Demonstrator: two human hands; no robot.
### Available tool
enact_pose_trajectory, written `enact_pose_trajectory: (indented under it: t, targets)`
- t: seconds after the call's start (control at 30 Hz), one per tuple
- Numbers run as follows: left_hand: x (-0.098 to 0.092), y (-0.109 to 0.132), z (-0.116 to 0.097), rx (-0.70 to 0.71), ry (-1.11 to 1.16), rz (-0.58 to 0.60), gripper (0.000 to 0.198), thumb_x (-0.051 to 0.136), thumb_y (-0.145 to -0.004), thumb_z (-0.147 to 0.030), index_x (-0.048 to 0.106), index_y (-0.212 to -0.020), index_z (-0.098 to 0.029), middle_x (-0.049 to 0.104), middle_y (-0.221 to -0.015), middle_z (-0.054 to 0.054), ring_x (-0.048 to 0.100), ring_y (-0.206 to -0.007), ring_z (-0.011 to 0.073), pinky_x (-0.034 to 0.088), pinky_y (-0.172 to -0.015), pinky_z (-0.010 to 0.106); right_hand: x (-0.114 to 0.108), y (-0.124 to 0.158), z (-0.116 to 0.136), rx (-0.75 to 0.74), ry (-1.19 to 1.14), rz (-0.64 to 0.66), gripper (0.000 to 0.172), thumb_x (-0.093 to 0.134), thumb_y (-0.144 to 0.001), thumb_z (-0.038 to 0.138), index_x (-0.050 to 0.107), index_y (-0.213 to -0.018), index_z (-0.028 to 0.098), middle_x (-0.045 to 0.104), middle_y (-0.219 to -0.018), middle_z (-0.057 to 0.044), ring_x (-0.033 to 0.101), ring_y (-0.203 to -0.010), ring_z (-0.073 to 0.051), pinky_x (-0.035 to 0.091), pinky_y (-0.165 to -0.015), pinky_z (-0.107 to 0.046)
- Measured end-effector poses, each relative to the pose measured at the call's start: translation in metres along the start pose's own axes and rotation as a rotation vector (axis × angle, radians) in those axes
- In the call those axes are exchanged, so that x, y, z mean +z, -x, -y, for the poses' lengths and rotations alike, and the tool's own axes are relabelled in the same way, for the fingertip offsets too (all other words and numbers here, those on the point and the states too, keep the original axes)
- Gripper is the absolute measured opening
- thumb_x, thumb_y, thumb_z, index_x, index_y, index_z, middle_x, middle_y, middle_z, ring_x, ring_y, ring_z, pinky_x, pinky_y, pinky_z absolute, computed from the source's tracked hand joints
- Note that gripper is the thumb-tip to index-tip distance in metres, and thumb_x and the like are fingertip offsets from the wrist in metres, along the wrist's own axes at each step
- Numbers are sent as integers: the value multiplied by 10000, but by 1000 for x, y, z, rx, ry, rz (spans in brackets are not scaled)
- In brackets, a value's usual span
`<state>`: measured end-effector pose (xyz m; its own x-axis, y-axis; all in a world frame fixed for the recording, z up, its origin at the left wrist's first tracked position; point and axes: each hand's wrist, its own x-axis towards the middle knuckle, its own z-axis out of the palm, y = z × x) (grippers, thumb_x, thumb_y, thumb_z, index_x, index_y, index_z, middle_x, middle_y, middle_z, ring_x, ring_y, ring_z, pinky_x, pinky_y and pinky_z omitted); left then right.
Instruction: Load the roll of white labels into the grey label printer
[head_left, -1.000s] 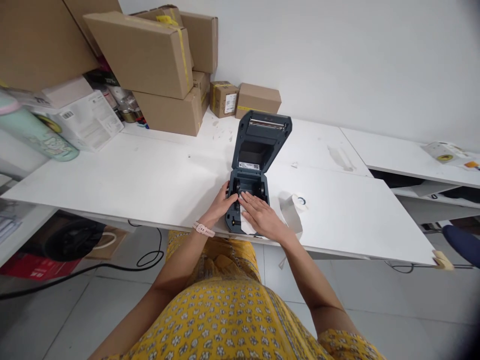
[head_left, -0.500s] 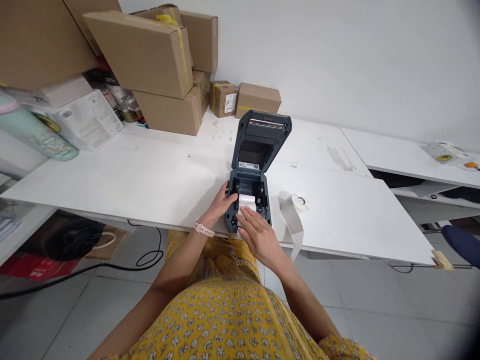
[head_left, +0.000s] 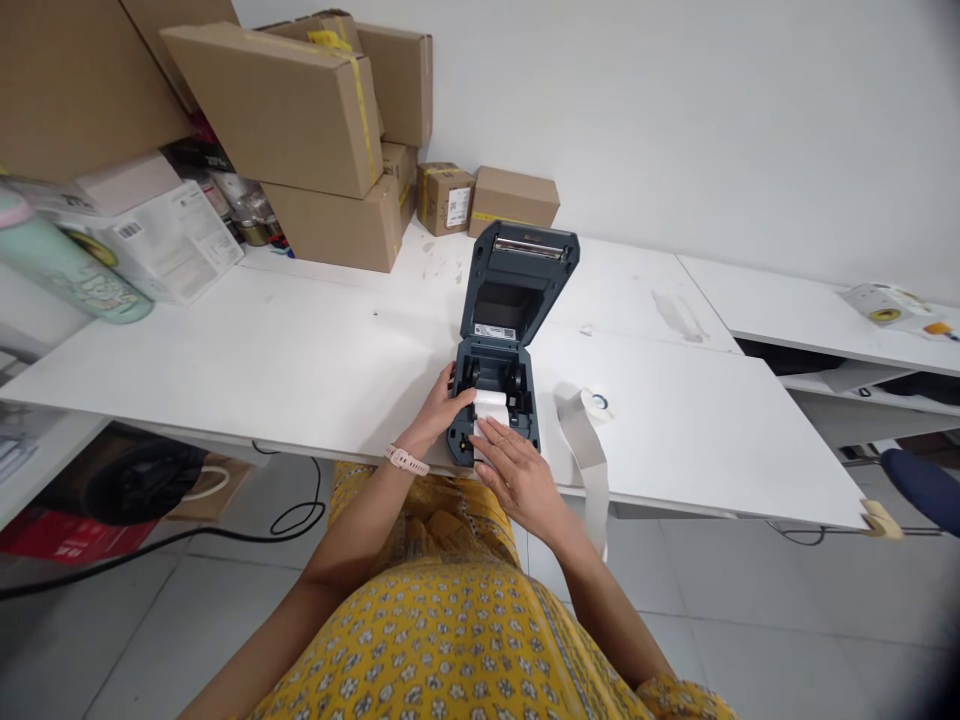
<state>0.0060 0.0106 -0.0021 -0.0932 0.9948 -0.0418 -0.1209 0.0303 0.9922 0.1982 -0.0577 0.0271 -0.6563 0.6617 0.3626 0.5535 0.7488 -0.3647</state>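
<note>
A dark grey label printer (head_left: 525,292) stands at the table's front edge with its lid tipped up. Inside it lies a small white label roll (head_left: 491,398), whose paper strip runs toward me. My left hand (head_left: 441,408) grips the printer's left side, its thumb over the inner rim by the roll. Flat on the strip at the front of the printer rest the outstretched fingers of my right hand (head_left: 517,470), hiding part of the paper. To the right, another roll (head_left: 600,404) sits on the table, its unwound strip (head_left: 586,445) hanging over the edge.
Cardboard boxes (head_left: 315,225) are stacked at the back left, with two smaller ones, including a brown box (head_left: 517,195), against the wall. A mint bottle (head_left: 82,265) and white box (head_left: 169,245) stand at the far left. A black cable (head_left: 187,537) crosses the floor.
My right fingers have shifted slightly on the paper strip. The loose strip over the table edge hangs lower and straighter. The whole view has moved a little; my left hand keeps its place.
</note>
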Motion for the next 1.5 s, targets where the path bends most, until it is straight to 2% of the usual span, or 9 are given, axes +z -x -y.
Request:
enact_pose_trajectory:
  t: [0.2, 0.43, 0.9, 1.17, 1.5]
  targets:
    - [0, -1, 2, -10, 17, -4, 682, 734, -775, -345, 501, -1399, -197, 551, -1462, 126, 526, -1338, 302, 389, -1150, 456, 1, 1, 0, 1, 0, -5, 379, 488, -1031, 299, 617, -1372, 198, 567, -1494, -116, 489, -1436, -269, 492, -1144, -491]
    - [0, 0, 0, -34, 21, 8, 727, 768, -752, -363, 497, -1404, -194, 560, -1456, 135, 557, -1300, 305, 417, -1122, 456, -1, 2, -1, 3, 8, 1, 381, 490, -1033, 311, 612, -1366, 171, 561, -1499, -127, 487, -1436, -273, 497, -1134, -480]
    - [3, 3, -8, -58, 2, 8, 732, 752, -759, -357, 475, -1419, -205, 592, -1430, 117, 547, -1326, 298, 401, -1143, 449, -4, 6, 0, 27, -52, 28, 411, 506, -1029, 337, 573, -1419, 229, 540, -1522, -105, 461, -1456, -270, 466, -1154, -513]
    - [3, 2, -8, -76, -1, -2, 724, 760, -750, -352, 481, -1400, -196, 640, -1361, 114, 590, -1260, 298, 449, -1092, 449, -4, 6, 1, 31, -58, 37, 431, 510, -1027, 365, 564, -1430, 221, 529, -1529, -108, 456, -1459, -276, 467, -1150, -517]
    - [2, 3, -10, -83, -18, -6, 745, 778, -746, -379, 488, -1410, -204, 647, -1343, 110, 581, -1265, 300, 433, -1099, 447, -3, 8, -2, 22, -61, 29, 439, 519, -1024, 369, 549, -1438, 226, 516, -1542, -102, 442, -1468, -266, 466, -1151, -512]
